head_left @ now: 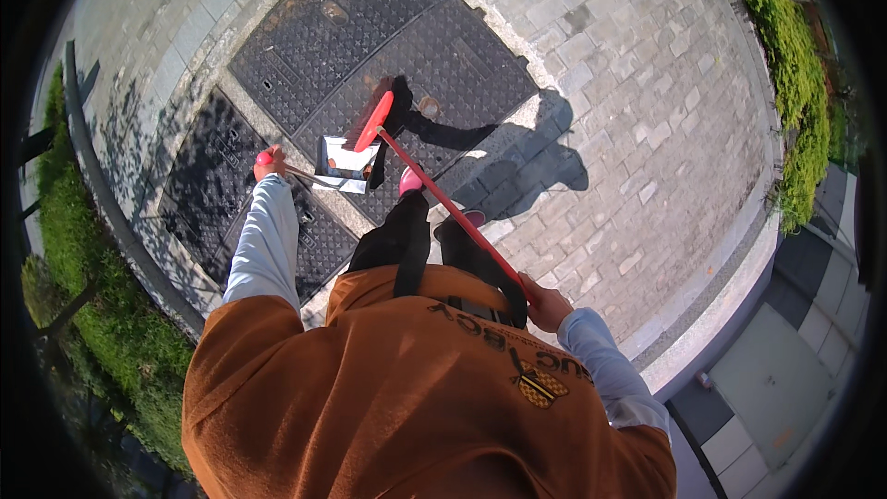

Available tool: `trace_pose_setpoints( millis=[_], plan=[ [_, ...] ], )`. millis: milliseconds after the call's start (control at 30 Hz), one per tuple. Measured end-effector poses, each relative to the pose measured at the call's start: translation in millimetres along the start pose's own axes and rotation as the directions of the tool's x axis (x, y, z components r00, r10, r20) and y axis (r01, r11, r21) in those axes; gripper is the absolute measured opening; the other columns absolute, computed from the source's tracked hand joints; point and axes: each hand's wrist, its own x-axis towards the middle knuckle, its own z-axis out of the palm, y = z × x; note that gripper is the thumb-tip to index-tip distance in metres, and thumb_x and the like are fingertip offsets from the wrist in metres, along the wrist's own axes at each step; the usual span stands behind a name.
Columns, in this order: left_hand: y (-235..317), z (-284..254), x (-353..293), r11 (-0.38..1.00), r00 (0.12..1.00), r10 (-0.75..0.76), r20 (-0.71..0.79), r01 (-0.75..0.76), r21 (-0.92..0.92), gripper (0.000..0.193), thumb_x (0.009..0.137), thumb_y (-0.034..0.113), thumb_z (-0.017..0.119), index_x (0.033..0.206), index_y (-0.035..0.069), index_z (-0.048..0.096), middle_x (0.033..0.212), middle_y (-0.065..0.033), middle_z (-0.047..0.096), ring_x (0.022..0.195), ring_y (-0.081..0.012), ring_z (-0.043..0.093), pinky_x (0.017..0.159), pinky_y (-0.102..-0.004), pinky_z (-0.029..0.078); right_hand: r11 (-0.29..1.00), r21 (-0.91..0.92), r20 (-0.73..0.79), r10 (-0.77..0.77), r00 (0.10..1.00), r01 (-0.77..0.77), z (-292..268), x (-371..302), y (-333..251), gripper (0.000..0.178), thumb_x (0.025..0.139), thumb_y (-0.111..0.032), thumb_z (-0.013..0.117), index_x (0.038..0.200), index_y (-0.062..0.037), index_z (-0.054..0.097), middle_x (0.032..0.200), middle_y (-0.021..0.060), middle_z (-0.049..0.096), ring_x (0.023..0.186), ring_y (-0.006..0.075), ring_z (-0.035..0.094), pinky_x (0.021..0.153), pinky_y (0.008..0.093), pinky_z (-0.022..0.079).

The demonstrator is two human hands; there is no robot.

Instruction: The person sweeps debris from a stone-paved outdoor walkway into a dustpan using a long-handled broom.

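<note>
My left hand (pixel 270 167) is closed round the red-tipped end of a long dustpan handle (pixel 303 173). The handle runs to a white dustpan (pixel 353 186) low over the dark metal covers, with a few small brown bits seen in it. My right hand (pixel 549 306) grips the red stick (pixel 462 219) of a broom near my right hip. At the far end of the stick, the red broom head (pixel 373 122) is tilted, its dark bristles over the far edge of the dustpan. Whether the bristles touch the pan I cannot tell.
Large dark metal covers (pixel 323 46) with pale borders lie in the grey stone paving (pixel 637 83). My pink shoe (pixel 411 179) stands just beside the dustpan. A curved kerb (pixel 120 203) and green hedge (pixel 102 314) bound the left; more hedge (pixel 785 55) grows at the right.
</note>
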Motion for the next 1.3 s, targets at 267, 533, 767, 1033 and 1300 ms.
trace_pose_setpoints(
  millis=[267,533,767,1033,1300],
  plan=[
    [33,48,-44,0.991,0.975,0.133,0.18,-0.137,0.008,0.037,0.074,0.04,0.061,0.08,0.004,0.064,0.063,-0.0041,0.06,0.055,-0.0126,0.052,0.053,-0.0272,0.043,0.903,0.41,-0.346,0.025,0.938,0.127,15,-3,13,0.064,0.072,-0.008,0.049,0.132,-0.0208,0.03,0.097,0.0205,0.058,0.089,0.0321,0.056,0.079,0.0367,0.043],
    [114,148,-131,0.851,0.799,0.445,0.405,-0.517,0.085,0.033,0.077,0.035,0.061,0.076,0.002,0.06,0.067,-0.0051,0.059,0.064,-0.0135,0.053,0.061,-0.0289,0.043,0.435,0.853,-0.439,0.297,0.848,0.289,83,-27,89,0.068,0.072,-0.005,0.053,0.135,-0.0172,0.028,0.076,0.0084,0.057,0.05,0.0109,0.048,0.047,0.0245,0.042],
    [217,259,-220,0.703,0.6,0.598,0.532,-0.711,0.011,0.031,0.078,0.034,0.062,0.082,0.004,0.062,0.065,-0.0046,0.059,0.062,-0.0132,0.053,0.061,-0.0291,0.044,0.086,0.939,-0.332,0.482,0.811,0.334,87,-65,199,0.069,0.073,-0.005,0.055,0.135,-0.0147,0.027,0.059,0.0055,0.051,0.043,0.0115,0.044,0.04,0.0267,0.038],
    [304,403,-392,0.498,0.344,0.695,0.632,-0.864,-0.078,0.027,0.079,0.031,0.061,0.082,0.004,0.063,0.066,-0.0052,0.06,0.062,-0.0131,0.053,0.061,-0.0278,0.044,-0.112,0.875,-0.304,0.628,0.716,0.47,105,-91,335,0.068,0.073,-0.003,0.054,0.135,-0.0103,0.026,0.056,0.0051,0.05,0.042,0.0131,0.047,0.038,0.0275,0.038],
    [367,592,-525,0.499,0.22,0.656,0.722,-0.844,-0.196,0.022,0.08,0.02,0.06,0.093,0.002,0.061,0.074,-0.0077,0.063,0.068,-0.0143,0.06,0.063,-0.0271,0.046,-0.304,0.822,-0.134,0.718,0.683,0.481,58,-122,433,0.069,0.073,0.0,0.053,0.135,-0.0141,0.026,0.053,0.0033,0.048,0.039,0.0118,0.044,0.035,0.027,0.037]
  ],
)
